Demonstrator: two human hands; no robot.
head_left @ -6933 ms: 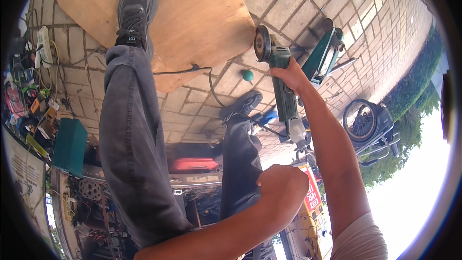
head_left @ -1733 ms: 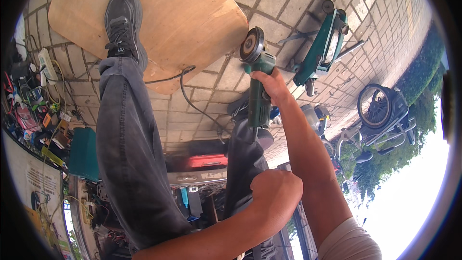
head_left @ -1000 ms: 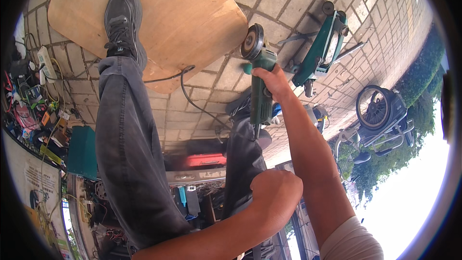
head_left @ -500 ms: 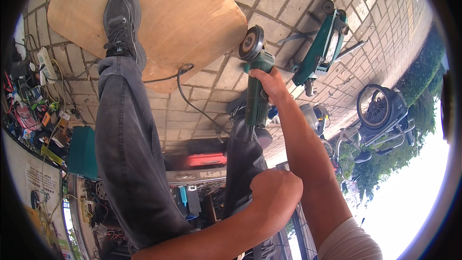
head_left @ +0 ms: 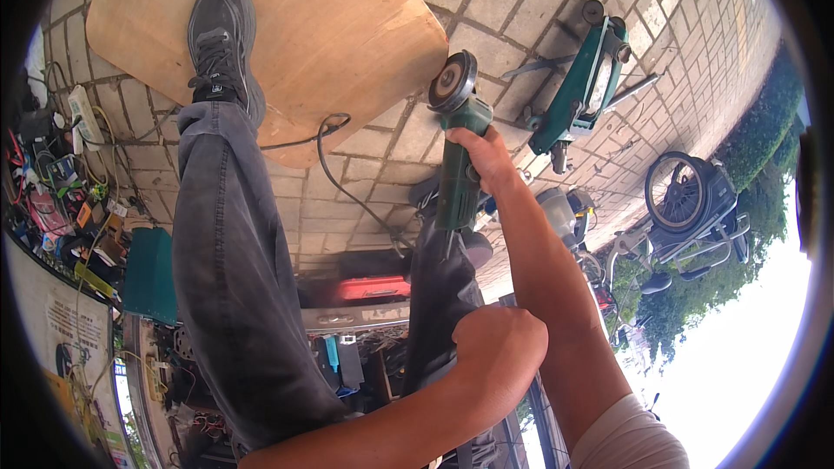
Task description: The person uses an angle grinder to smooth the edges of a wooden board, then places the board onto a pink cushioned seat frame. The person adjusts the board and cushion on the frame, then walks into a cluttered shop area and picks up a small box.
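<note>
Head view, from my remote end: small change only over the last half second. The angle grinder (head_left: pixel 459 187) has tipped a touch, its disc (head_left: pixel 452 81) a little lower in the picture; the plywood board (head_left: pixel 347 35) and the black shoe (head_left: pixel 221 35) planted on it look unmoved. I'd call this a minor reposition in the grinding work; no sparks that I can see. Grinder sits just right of the board's corner, disc up front, tail over the far trouser leg. Disc near the board edge, but can't tell if they touch. Grip: right hand (head_left: pixel 488 156) is wrapped round the green body just behind the gear head, thumb across the near side, remaining fingers mostly hidden behind it; firm hold, I'd judge. Left hand (head_left: pixel 504 343) is curled in front of the other leg, fingers out of sight, so I can't tell whether it grips anything. Black cable (head_left: pixel 333 179) loops off the board toward the grinder's tail; green floor jack (head_left: pixel 573 95) on the paving (head_left: pixel 499 0), off right.
</note>
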